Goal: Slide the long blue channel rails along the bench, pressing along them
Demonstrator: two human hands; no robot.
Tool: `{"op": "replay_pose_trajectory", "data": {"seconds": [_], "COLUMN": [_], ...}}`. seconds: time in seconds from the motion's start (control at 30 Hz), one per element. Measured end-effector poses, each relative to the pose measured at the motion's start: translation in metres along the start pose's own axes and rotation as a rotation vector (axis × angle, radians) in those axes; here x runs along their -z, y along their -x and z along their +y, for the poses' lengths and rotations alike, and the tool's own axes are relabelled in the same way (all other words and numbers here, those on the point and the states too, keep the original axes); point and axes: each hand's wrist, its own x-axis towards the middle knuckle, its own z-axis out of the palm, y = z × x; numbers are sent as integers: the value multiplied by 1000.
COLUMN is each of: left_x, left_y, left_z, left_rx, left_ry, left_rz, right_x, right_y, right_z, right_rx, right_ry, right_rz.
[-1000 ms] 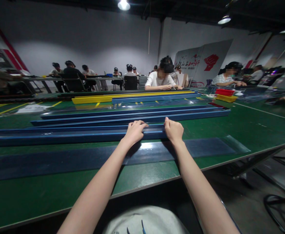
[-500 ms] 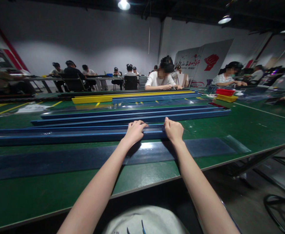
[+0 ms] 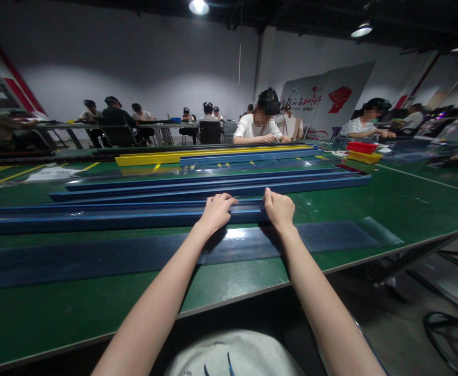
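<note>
A long blue channel strip (image 3: 95, 222) lies across the green table, with clear film along its trough. My left hand (image 3: 215, 213) rests over the strip near its right end, fingers curled onto it. At that end my right hand (image 3: 280, 210) is closed, thumb uppermost, against the strip; what its fingers pinch is hidden. Closer to me, a flat length of clear film (image 3: 127, 253) stretches beneath my forearms, reaching right past my right wrist. Just beyond my hands lie more blue channel strips (image 3: 310, 185), side by side.
Yellow strips (image 3: 146, 158) lie farther back, beside another blue one. Red (image 3: 362, 148) and yellow trays (image 3: 364, 157) are stacked at the right. A co-worker (image 3: 258, 125) sits opposite, hands at the far edge. The near table edge (image 3: 232, 297) runs below my forearms.
My hands and the blue channel strip stay in place. Across the table, the co-worker's hands have shifted slightly.
</note>
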Motion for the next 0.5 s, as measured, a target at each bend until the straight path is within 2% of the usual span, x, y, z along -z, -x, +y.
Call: {"op": "replay_pose_trajectory", "data": {"seconds": [0.27,0.5], "left_x": [0,1], "left_y": [-1,1], "left_z": [-1,0], "left_rx": [-5,8], "left_ry": [2,1], "left_rz": [-9,15], "right_x": [-2,-2], "right_y": [0,0], "right_z": [2,1], "right_rx": [-1,11], "right_ry": [-17,0], "right_rz": [26,-2]}}
